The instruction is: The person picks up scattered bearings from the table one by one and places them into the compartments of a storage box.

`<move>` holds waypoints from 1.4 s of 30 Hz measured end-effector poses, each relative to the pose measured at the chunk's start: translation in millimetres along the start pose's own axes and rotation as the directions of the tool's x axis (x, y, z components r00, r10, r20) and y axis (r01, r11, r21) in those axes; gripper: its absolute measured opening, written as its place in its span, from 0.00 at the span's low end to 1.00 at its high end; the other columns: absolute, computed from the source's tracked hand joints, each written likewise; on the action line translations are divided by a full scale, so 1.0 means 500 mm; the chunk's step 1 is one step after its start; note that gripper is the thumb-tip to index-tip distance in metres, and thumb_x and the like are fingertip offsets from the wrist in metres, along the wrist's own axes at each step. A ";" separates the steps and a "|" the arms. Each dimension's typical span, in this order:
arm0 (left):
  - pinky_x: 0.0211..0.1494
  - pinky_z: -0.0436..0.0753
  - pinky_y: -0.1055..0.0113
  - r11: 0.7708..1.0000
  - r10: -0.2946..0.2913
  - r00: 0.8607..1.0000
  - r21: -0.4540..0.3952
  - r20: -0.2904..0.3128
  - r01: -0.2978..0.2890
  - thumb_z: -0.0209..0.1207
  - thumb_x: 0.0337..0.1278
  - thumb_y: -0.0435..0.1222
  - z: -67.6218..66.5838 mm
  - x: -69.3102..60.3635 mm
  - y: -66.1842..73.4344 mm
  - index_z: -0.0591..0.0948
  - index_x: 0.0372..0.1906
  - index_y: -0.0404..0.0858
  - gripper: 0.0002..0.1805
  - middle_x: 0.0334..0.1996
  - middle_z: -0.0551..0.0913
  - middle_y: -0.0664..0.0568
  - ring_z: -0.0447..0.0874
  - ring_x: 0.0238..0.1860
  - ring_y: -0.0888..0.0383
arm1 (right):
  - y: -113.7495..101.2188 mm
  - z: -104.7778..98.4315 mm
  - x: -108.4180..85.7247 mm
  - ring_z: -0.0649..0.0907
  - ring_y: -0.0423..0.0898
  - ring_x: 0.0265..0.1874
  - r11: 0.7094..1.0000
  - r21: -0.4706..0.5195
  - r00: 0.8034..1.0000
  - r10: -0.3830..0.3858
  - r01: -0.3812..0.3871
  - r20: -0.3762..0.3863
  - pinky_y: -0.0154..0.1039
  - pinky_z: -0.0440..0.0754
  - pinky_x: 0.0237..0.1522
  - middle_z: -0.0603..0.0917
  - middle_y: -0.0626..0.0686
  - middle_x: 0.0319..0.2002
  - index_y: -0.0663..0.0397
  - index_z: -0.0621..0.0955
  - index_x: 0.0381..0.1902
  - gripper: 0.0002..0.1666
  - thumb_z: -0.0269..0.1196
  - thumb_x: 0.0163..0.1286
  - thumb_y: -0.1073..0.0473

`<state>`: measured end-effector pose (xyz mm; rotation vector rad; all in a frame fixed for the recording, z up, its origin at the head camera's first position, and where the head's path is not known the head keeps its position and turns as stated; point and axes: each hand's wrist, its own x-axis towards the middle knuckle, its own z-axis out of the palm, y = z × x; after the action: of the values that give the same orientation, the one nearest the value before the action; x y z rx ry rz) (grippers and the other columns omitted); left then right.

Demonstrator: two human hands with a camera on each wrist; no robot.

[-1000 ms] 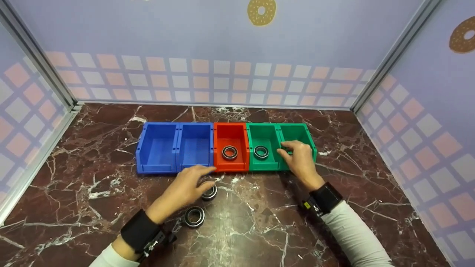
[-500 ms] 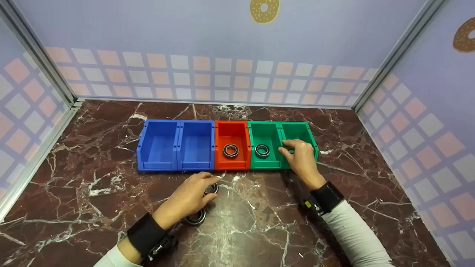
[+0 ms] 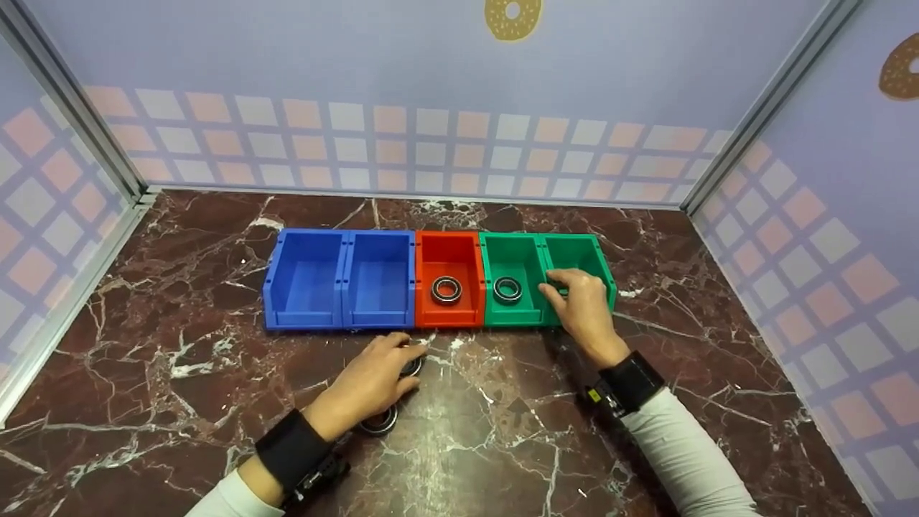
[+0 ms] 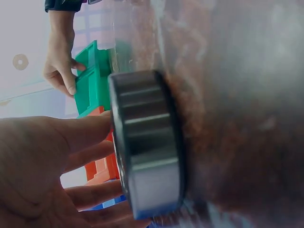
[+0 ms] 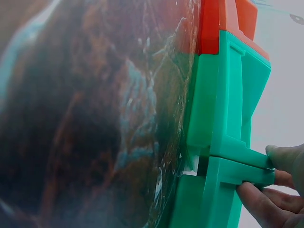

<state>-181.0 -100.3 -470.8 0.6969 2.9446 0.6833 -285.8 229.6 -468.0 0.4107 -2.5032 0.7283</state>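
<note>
My left hand (image 3: pixel 366 380) curls around a black and silver bearing (image 3: pixel 412 368) on the table, thumb on the near side and fingers on the far side; their contact is partly hidden. Nearer, a second bearing (image 3: pixel 380 422) lies partly under this hand; in the left wrist view a bearing (image 4: pixel 149 147) looms large, covering the fingertips of the left hand (image 4: pixel 42 161). My right hand (image 3: pixel 585 312) pinches the wall between two green bins (image 3: pixel 513 317); the right wrist view shows the thumb and fingers of that hand (image 5: pixel 285 190) on either side of the adjoining walls.
Two blue bins (image 3: pixel 305 319), a red bin (image 3: pixel 449 318) and the green pair stand in a row. One bearing (image 3: pixel 446 290) lies in the red bin, another (image 3: pixel 507 290) in the left green bin. Patterned panels (image 3: pixel 431 154) enclose the marble table (image 3: pixel 488 431).
My left hand has come down and slightly right from beside the bearings, and its fingers have closed around the farther one. The right hand keeps its hold on the green bins' wall.
</note>
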 end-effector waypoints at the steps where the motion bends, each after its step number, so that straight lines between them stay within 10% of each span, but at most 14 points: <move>1: 0.67 0.75 0.43 1.000 0.002 1.000 0.006 0.000 -0.002 0.67 0.57 0.39 0.001 0.000 0.000 0.79 0.63 0.41 0.27 0.63 0.75 0.34 0.74 0.63 0.36 | 0.000 0.000 0.000 0.89 0.55 0.42 1.000 -0.001 1.000 0.000 0.000 0.002 0.50 0.87 0.46 0.89 0.61 0.43 0.61 0.87 0.46 0.16 0.70 0.62 0.59; 42: 0.53 0.82 0.50 0.978 0.165 0.985 0.139 -0.059 -0.156 0.71 0.41 0.25 0.003 0.011 0.003 0.87 0.43 0.38 0.18 0.43 0.85 0.41 0.82 0.44 0.43 | -0.001 0.000 0.001 0.89 0.55 0.41 1.000 -0.009 1.000 -0.017 0.017 -0.017 0.51 0.87 0.45 0.90 0.61 0.42 0.62 0.88 0.44 0.14 0.71 0.62 0.60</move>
<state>-185.1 -96.2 -471.2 0.9500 3.0457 0.5328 -286.1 229.0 -467.7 0.4206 -2.4832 0.7114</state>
